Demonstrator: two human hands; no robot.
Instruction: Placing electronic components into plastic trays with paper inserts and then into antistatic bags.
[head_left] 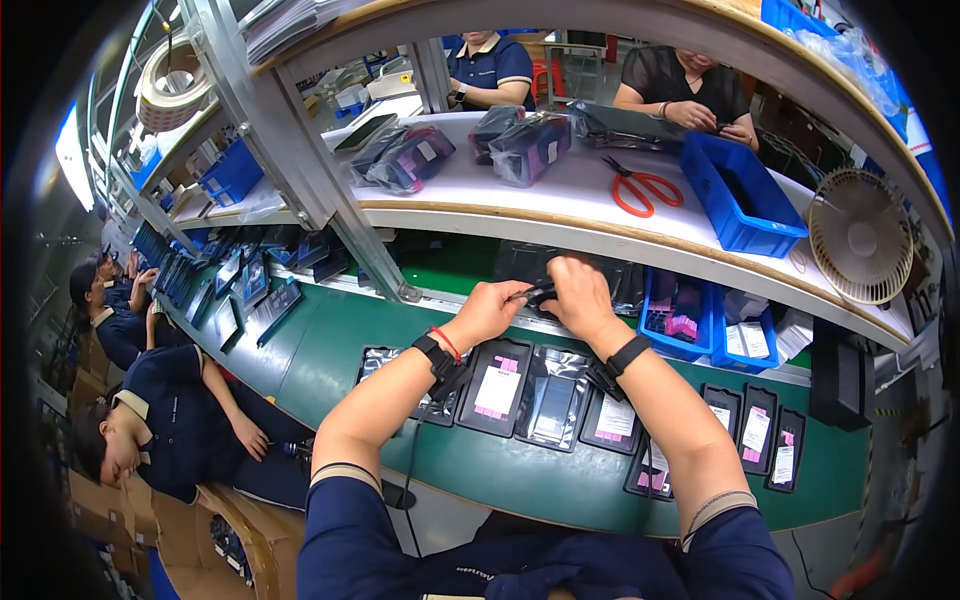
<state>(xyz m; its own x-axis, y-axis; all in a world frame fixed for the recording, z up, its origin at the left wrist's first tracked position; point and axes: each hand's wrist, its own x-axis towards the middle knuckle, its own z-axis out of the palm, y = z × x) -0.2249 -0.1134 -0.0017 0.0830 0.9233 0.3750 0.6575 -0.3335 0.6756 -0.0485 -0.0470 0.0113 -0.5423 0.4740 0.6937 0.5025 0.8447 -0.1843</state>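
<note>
Above the row of trays, my left hand is closed, its fingertips pinching a small black piece whose kind I cannot make out. My right hand is closed over the other side of the same piece, close beside the left. Below my hands lies a black tray with a white label and pink strips. A silver bag holding a flat part rests beside it. Another labelled black tray is partly under my right forearm. Black straps circle both my wrists.
Blue bins with pink and white pieces stand to the right, below a shelf edge. Up on the shelf are red-handled scissors, a blue crate, bagged packs and a fan. Co-workers sit at left and opposite.
</note>
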